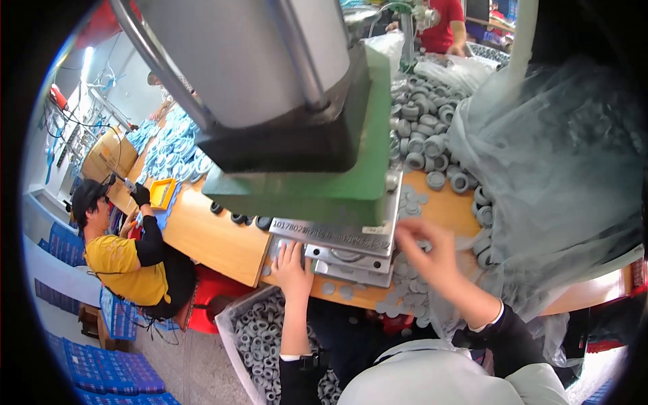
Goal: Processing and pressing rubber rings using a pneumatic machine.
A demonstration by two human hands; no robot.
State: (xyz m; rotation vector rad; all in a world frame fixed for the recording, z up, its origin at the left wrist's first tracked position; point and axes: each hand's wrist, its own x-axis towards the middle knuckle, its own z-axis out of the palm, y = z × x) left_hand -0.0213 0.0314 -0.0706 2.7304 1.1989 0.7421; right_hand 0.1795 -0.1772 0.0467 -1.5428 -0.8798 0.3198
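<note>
1. Two bare hands at the mould (pixel 347 256), which sits under the green press (pixel 297 192) near the table (pixel 216 236) edge.
2. Left hand (pixel 293 273): at the mould's left side, fingers extended, slightly apart, not wrapped around anything.
3. Right hand (pixel 435 256): just off the mould's right side, fingers bent, thumb and index near each other; can't tell whether they pinch something, tips too blurred.
4. Grey discs (pixel 408 293) lie scattered beside the mould, below the right hand.
5. Grey caps (pixel 428 128) heaped beyond, next to a clear bag (pixel 547 169).
6. Bin (pixel 233 337) of grey rings (pixel 260 334), below left hand.
7. Co-worker (pixel 128 263) in yellow, seated left.
</note>
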